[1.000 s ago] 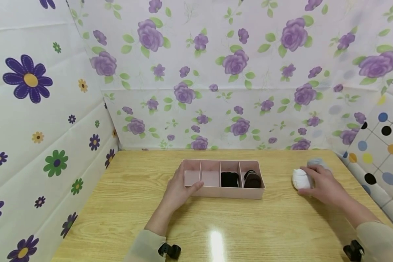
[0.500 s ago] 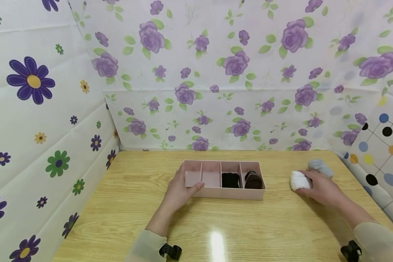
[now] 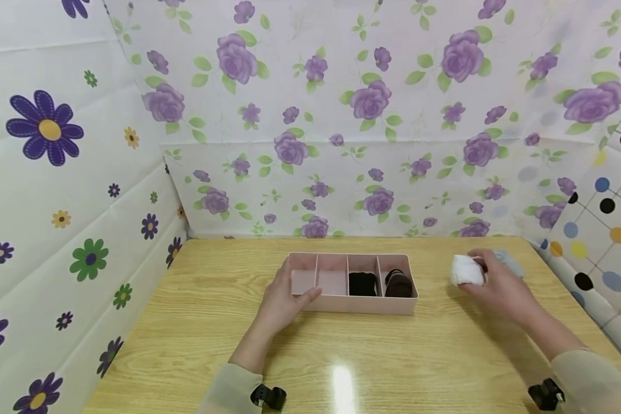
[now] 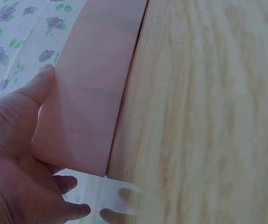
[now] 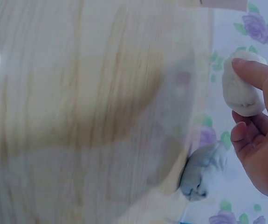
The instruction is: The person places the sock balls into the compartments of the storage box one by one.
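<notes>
- While the right hand (image 3: pixel 503 287) pinches a white, rounded roll of soft cloth (image 3: pixel 464 270) between thumb and fingers, that roll appears to be off the yellowish, wood-grained table (image 3: pixel 393 356), with a shadow falling below the fingers.
- Just beyond the right fingers, partly hidden by the hand, lies a grey-blue, soft cloth bundle (image 3: pixel 509 263).
- The left hand (image 3: pixel 281 302) grips the left end of a long, pale-pink, four-compartment box (image 3: pixel 362 305), its thumb at the near wall, the other fingers around the end.
- Farther along the box from the left fingers sit a black, compact cloth bundle (image 3: pixel 362 284) in the third compartment and a dark-brown cloth roll (image 3: pixel 398 285) in the fourth.
- The step in hand looks like picking up the white roll; the next move probably calls for carrying it, firmly pinched, to a compartment near the left fingers, which should steady the box.
</notes>
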### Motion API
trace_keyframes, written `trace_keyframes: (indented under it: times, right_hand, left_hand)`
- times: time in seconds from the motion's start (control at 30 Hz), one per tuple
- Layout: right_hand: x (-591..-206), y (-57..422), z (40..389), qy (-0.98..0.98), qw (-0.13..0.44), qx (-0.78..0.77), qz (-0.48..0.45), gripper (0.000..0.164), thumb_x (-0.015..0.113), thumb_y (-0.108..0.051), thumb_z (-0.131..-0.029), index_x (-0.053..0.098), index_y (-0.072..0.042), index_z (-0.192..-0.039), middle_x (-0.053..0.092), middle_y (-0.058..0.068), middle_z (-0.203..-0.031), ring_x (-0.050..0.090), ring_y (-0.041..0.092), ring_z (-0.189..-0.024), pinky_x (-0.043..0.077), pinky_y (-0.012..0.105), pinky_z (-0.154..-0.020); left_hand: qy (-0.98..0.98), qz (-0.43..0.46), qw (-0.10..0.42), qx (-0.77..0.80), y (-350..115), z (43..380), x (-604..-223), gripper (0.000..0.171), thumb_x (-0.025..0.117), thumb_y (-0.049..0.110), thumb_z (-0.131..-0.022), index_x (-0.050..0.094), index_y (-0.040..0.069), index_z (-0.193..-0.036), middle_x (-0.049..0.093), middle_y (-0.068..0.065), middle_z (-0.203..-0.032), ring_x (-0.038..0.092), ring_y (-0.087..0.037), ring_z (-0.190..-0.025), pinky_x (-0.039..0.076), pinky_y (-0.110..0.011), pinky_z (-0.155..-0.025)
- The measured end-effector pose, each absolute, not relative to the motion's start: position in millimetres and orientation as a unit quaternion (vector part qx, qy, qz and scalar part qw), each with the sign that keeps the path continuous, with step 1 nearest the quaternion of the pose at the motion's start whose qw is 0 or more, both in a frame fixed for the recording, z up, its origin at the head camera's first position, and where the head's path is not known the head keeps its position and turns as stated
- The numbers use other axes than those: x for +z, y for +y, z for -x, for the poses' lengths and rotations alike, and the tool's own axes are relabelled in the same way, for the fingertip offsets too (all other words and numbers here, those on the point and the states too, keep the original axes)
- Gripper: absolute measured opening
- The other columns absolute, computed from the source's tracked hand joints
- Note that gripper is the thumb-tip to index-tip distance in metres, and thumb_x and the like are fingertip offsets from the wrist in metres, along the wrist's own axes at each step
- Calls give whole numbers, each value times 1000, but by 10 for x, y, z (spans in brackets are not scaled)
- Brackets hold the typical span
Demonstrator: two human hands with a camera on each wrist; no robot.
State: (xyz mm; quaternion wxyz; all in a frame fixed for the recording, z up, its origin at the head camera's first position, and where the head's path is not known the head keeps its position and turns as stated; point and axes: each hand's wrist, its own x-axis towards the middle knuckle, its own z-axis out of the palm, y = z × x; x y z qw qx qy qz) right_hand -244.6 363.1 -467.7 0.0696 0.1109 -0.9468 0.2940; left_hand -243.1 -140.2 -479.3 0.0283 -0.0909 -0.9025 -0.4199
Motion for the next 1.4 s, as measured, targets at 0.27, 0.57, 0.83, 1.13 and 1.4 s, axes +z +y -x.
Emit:
trace_keyframes:
  times: [0.27,0.57,0.83,1.13,1.4]
  right_hand:
    - [-4549,3464,2437,-937,111,309,-121,73,87,-20,-100,44,7,-153,62,31,-134,66,44,-112,58,36,-76]
    - [-4407,3247,2441,-926,135,323,-143,65,87,-18,-99,52,2,-150,65,23,-130,64,33,-103,55,30,-70]
    - [-4278,3032,2456,-921,130,335,-149,62,86,-21,-100,54,-1,-150,67,21,-129,66,33,-101,54,31,-69]
    - [-4205,2717,2490,-913,127,351,-164,56,86,-15,-100,58,-4,-146,69,18,-126,66,32,-101,56,35,-73]
    - [-4167,2429,2531,-912,121,352,-172,53,87,-17,-99,62,-4,-144,71,16,-125,66,27,-99,55,40,-75]
  left_hand:
    - [-903,89,22,-421,-1413,2436,-4801,116,80,54,-100,8,6,-178,21,-23,-180,30,-53,-159,31,-70,-125]
    - [-903,88,25,-420,-1401,2425,-4796,114,82,49,-101,10,5,-177,23,-25,-179,32,-55,-158,33,-70,-124]
    - [-902,91,23,-422,-1392,2425,-4777,116,82,50,-100,9,5,-178,23,-26,-179,34,-55,-157,34,-70,-124]
    - [-904,92,17,-417,-1421,2435,-4781,117,80,54,-101,7,6,-178,20,-25,-180,32,-54,-158,33,-70,-124]
    - [-903,93,22,-419,-1403,2410,-4752,115,80,53,-101,9,3,-177,20,-27,-179,32,-56,-157,33,-72,-124]
